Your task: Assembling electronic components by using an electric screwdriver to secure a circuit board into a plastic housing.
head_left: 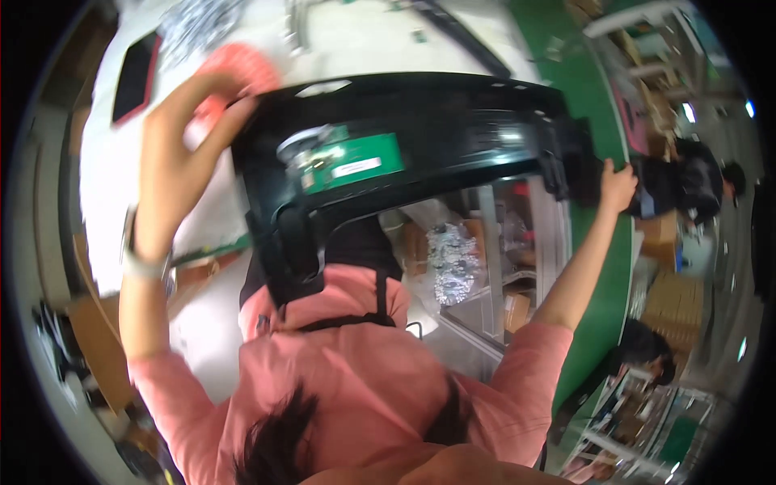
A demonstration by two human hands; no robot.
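A long black plastic housing (453, 121) is held up in front of me above the table, between both hands. Set in its left part is a green circuit board (388, 153) with a white label, beside a blurred round silvery piece (303, 144). My left hand (174, 149) grips the housing's upper left corner with the thumb, its other fingers partly hidden. At the far right end my right hand (617, 187) is closed on the dark edge, fingers curled round it. Black arm-like parts hang from the housing at both ends.
Behind the housing, the white table (364, 36) bears a red-framed phone (136, 79), silvery parts (198, 28), a blurred coral-red item (246, 65) and a long black bar (461, 36). Bagged silvery parts (453, 263) lie below. A green surface (602, 315), cartons (675, 299) and other people are at right.
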